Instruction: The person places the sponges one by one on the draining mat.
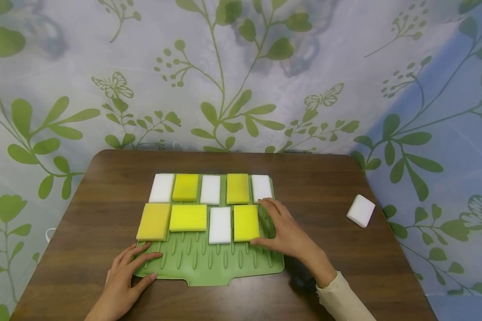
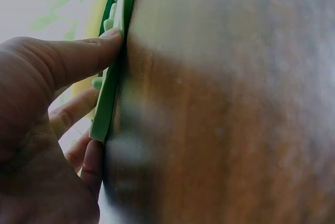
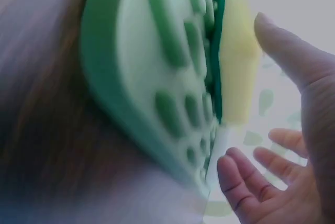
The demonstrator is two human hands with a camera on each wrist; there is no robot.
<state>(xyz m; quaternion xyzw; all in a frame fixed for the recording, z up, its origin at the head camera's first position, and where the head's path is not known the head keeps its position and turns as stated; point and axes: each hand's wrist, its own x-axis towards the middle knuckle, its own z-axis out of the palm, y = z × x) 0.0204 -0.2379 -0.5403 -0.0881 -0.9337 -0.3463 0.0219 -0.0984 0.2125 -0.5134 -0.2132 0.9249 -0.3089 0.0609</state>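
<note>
A green ridged mat (image 1: 194,263) lies on the table, bearing two rows of yellow and white sponge blocks. My left hand (image 1: 122,276) rests at the mat's lower left corner, fingers spread over its edge; in the left wrist view the thumb (image 2: 89,51) lies on the rim. Over the mat's right side hovers my right hand (image 1: 283,229), fingers spread. Its thumb is right by the corner of the end yellow sponge (image 1: 246,223), its fingertips by the white block (image 1: 261,188) behind. Dark green backing shows under a yellow sponge (image 3: 238,62) in the right wrist view.
One more white block (image 1: 360,211) sits apart near the right edge of the brown wooden table (image 1: 321,183). Behind the table hangs a leaf-patterned cloth (image 1: 144,67). Bare ridges show along the mat's front and right side.
</note>
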